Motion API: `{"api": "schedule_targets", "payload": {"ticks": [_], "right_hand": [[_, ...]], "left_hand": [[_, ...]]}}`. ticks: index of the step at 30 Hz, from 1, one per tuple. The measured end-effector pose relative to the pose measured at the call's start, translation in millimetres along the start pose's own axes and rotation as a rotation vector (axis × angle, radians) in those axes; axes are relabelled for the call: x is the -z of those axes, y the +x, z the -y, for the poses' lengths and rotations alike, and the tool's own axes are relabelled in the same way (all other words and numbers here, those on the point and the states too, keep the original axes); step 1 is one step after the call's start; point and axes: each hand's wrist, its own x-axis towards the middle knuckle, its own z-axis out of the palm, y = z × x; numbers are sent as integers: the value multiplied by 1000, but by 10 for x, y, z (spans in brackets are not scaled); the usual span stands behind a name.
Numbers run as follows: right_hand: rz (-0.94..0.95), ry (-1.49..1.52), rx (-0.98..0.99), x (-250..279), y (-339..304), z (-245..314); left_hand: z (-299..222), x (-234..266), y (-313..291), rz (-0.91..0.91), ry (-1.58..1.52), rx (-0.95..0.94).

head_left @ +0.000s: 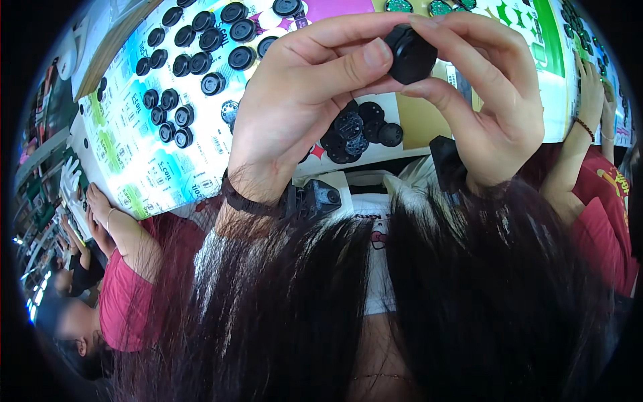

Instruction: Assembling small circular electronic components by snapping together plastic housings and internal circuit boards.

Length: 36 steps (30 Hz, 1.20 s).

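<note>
A small black part [413, 56] with a flat, many-sided face is held up above the table, between my two hands. My left hand [295, 94] grips it from the left, the thumb pressed near its edge. On the other side, the fingertips and thumb of my right hand [499, 100] pinch the same part. Under my hands lies a heap of black discs [351, 127], some speckled. Spread over the left of the table are several round black caps [242, 57] with ringed tops. My fingers cover part of the held piece.
Printed sheets [144, 181] in white, blue and green cover the worktable. Green-faced round pieces [440, 8] lie at the far edge, with more at the far right. A wooden edge [110, 53] borders the upper left. Co-workers' arms [124, 224] reach in at both sides.
</note>
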Motion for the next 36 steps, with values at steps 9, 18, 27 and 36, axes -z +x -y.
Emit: {"api": "schedule_targets", "payload": {"ticks": [9, 18, 27, 36], "right_hand": [[-97, 58, 82, -255, -29, -44], [-95, 766, -615, -423, -167, 15], [69, 973, -685, -473, -24, 71], [117, 845, -650, -538, 5, 12]], "left_hand": [[105, -110, -84, -254, 682, -515], [193, 21, -60, -283, 825, -559], [119, 98, -157, -315, 870, -555], [183, 156, -135, -330, 887, -639]]}}
